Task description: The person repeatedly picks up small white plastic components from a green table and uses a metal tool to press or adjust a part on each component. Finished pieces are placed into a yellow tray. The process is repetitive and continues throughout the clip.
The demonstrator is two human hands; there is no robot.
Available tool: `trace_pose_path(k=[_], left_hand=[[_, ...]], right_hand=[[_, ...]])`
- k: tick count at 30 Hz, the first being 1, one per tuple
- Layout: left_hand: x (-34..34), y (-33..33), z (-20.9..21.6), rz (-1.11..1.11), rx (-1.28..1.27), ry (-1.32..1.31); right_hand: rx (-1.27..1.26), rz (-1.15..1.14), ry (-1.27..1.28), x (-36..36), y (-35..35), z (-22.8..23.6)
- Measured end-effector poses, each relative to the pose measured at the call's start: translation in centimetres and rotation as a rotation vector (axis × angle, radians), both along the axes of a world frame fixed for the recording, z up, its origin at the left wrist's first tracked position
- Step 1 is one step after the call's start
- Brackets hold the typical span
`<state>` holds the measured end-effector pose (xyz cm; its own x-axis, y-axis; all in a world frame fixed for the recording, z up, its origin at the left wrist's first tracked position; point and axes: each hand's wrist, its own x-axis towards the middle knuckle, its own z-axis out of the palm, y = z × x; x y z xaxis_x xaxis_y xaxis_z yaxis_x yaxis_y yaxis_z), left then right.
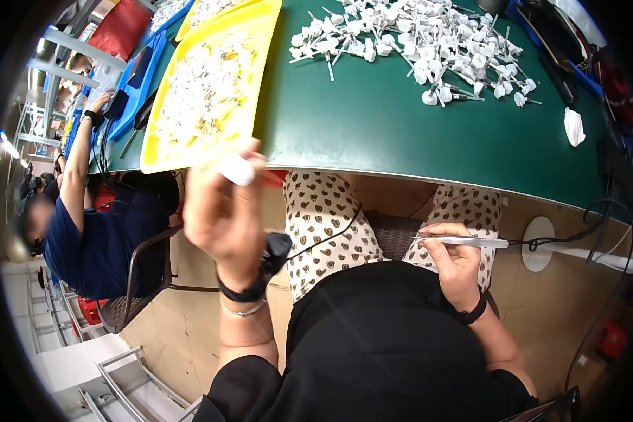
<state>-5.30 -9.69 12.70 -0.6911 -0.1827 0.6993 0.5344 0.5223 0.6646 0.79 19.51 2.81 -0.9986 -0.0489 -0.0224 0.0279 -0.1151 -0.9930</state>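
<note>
My left hand is raised by the near edge of the yellow tray, smeared by motion. A smooth white piece shows at its fingertips; whether it is held or worn on a finger I cannot make out. Many small white and yellowish parts lie in the tray. Over my lap, my right hand is closed on slim metal tweezers, their tips pointing left. Anything between those tips is too small to tell. Farther off, a loose heap of white plastic parts with thin metal pins covers part of the table.
The green table ends just before my knees. A crumpled white scrap lies at its right, near dark tools and cables. At left, a co-worker sits on a chair beside blue trays.
</note>
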Motion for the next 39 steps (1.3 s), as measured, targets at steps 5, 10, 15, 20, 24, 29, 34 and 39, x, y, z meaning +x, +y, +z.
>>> trace_pose_path(k=[5,10,15,20,24,29,34,39], left_hand=[[-5.5,-9.8,2.4,0.556,-0.688,-0.181],[-7.5,-2.6,3.8,0.085,-0.728,-0.205],[-13.3,2.5,5.2,0.014,-0.836,-0.403],[-18.1,1.6,2.3,0.067,-1.093,-0.333],[-18.1,2.2,1.9,0.082,-1.125,-0.319],[-16.4,3.1,2.3,0.046,-1.034,-0.439],[-15.7,2.6,2.2,0.018,-0.983,-0.381],[-14.9,2.2,2.0,-0.065,-0.799,-0.406]], right_hand=[[0.034,0.010,0.023,0.2,0.1,0.3],[0.084,0.019,0.042,0.2,0.3,0.8],[0.184,0.045,0.078,0.3,0.5,0.5],[0.268,0.058,0.181,0.2,0.6,1.5],[0.260,0.040,0.206,0.0,0.7,1.4],[0.279,0.060,0.235,-0.1,0.7,1.0],[0.244,0.064,0.147,0.2,0.5,1.3],[0.273,0.076,0.184,0.2,0.4,1.3]])
